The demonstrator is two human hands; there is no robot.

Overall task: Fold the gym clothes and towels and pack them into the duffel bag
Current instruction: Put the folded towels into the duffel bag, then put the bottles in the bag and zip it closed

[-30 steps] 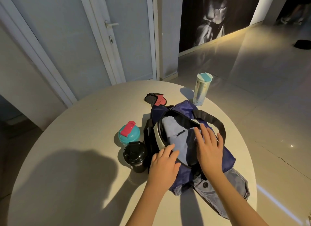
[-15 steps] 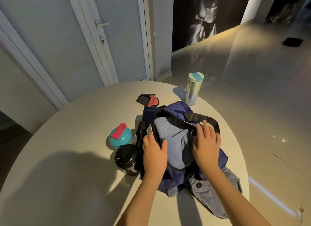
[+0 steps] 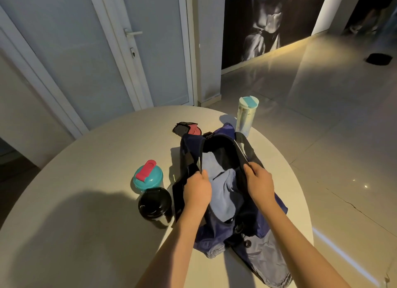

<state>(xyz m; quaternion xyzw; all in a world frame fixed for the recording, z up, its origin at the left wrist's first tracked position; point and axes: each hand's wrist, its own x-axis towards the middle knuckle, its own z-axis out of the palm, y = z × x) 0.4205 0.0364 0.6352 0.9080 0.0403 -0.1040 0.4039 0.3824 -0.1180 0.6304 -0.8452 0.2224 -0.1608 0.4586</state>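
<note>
The bag [image 3: 214, 232] lies on the table [image 3: 86, 159], its long axis running away from the person, mouth up. The left hand [image 3: 197, 189] and right hand [image 3: 258, 182] each pinch one rim, holding the mouth apart. A blue cloth [image 3: 221, 186] lies between the fingers. A hard leftward tug could topple the black shaker [image 3: 154, 202] just outside the left fingers. The grey garment [image 3: 264, 257] behind the wrists could slip off the edge.

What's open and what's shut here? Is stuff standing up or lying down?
Navy fabric duffel bag: open, lying on table.
Left hand: grips bag's left edge.
Right hand: grips bag's right edge.
Light blue cloth: lying inside bag.
Teal round bottle, pink cap: upright, shut.
Black-lidded cup: upright, lidded.
Tall clear tumbler, teal lid: upright, shut.
White door: shut.
</note>
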